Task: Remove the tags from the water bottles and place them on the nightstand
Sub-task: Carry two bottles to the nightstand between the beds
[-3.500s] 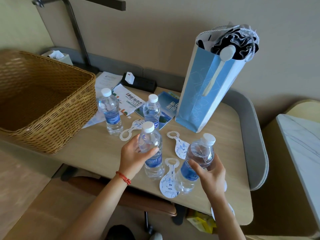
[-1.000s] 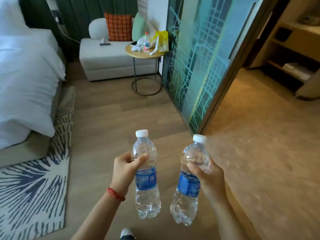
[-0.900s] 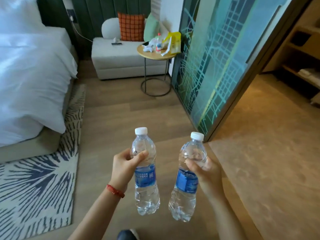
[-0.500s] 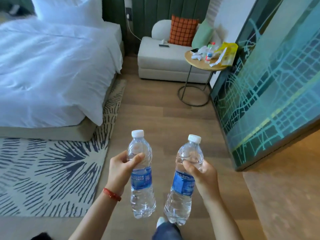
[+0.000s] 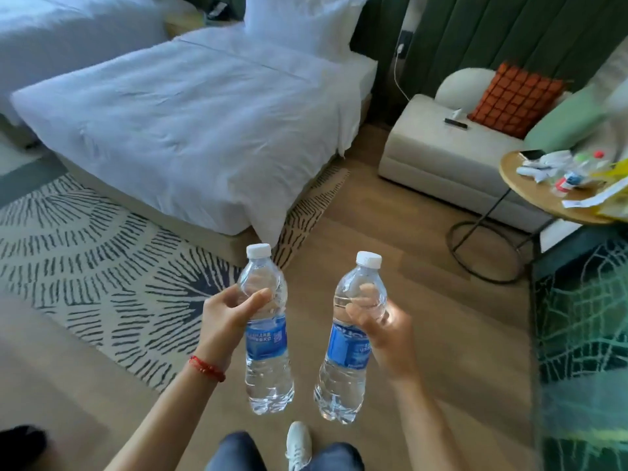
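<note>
Clear plastic fills both my hands: my left hand (image 5: 226,321) curls round the upper body of the left water bottle (image 5: 266,329), thumb across its front, and my right hand (image 5: 387,329) grips the right water bottle (image 5: 350,338) the same way, both bottles upright, white-capped, side by side but apart over the wooden floor (image 5: 390,232). At 11 o'clock lies the white bed (image 5: 190,124) on a patterned rug (image 5: 85,249); at 1 o'clock a beige sofa (image 5: 438,158) with an orange cushion (image 5: 515,98), and at 2 o'clock a round worktop (image 5: 530,195) strewn with blurred clutter.
</note>
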The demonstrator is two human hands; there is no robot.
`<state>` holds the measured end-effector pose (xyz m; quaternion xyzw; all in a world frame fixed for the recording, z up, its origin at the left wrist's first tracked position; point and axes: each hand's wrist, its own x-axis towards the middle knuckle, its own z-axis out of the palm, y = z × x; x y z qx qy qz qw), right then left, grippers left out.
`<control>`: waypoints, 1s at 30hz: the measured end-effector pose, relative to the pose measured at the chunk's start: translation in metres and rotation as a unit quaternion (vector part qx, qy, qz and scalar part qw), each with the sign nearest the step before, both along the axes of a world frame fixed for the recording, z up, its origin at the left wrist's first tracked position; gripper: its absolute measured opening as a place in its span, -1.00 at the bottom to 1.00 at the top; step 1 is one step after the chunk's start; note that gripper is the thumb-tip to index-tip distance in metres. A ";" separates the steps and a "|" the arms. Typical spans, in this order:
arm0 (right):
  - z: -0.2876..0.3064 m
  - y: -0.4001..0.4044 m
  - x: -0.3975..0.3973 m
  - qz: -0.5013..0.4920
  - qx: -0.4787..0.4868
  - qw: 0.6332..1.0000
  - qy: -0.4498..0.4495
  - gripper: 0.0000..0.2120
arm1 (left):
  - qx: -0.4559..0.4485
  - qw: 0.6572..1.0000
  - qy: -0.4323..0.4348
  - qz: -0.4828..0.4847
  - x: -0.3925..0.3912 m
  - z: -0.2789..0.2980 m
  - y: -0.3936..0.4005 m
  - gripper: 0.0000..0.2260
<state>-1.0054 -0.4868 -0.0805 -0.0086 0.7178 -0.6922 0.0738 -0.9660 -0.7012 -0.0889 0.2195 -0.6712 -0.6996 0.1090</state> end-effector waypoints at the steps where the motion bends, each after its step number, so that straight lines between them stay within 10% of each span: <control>1: 0.000 -0.007 -0.011 0.011 -0.006 1.000 -0.001 -0.54 | 0.000 1.000 0.004 0.011 -0.006 0.001 -0.005 -0.77; 30: -0.015 -0.474 -0.263 0.169 -0.001 0.986 -0.003 -0.47 | -0.004 0.985 0.037 0.169 -0.176 0.005 -0.443 -0.78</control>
